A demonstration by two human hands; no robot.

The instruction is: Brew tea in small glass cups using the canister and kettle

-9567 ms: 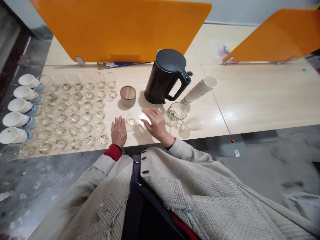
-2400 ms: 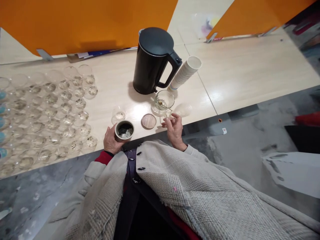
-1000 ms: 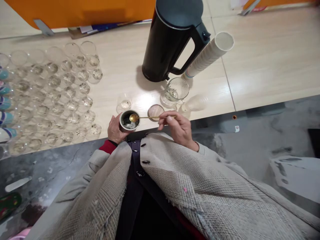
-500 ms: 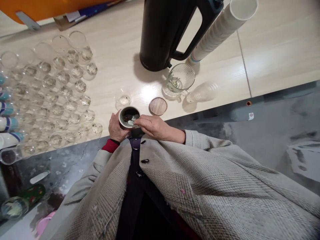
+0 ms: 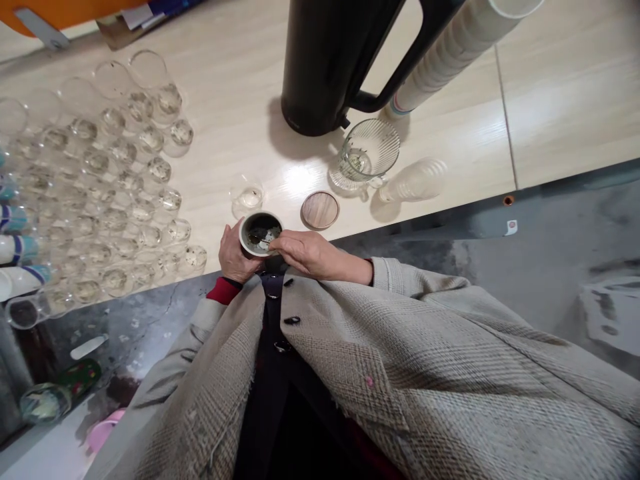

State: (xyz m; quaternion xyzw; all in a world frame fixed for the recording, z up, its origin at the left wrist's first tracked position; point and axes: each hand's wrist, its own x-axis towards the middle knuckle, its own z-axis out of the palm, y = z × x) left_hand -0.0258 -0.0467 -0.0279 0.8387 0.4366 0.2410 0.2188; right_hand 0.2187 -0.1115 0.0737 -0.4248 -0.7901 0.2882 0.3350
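Observation:
My left hand point(image 5: 236, 257) is wrapped round a pale-rimmed round canister point(image 5: 249, 248) at the table's front edge. Dark loose leaves, like dry tea, and a whitish patch show inside its opening. At the canister's right rim, my right hand point(image 5: 306, 253) is closed in a pinch, its fingertips just over the opening. A thin line runs from those fingertips into the canister, too small to name. Just beyond the canister stands a clear plastic cup point(image 5: 246, 195). A round wooden lid point(image 5: 321, 210) lies to the right of it.
A black kettle point(image 5: 320, 67) stands behind, beside a leaning stack of paper cups point(image 5: 445, 57). Nearer are a ribbed glass mug point(image 5: 373, 150) with some leaves and a stack of clear cups point(image 5: 415, 180). Many clear cups with leaves point(image 5: 120, 180) fill the table's left.
The view has shifted slightly, so the kettle and mug sit a little further right. Both hands keep their places at the canister; the right fingertips have barely moved.

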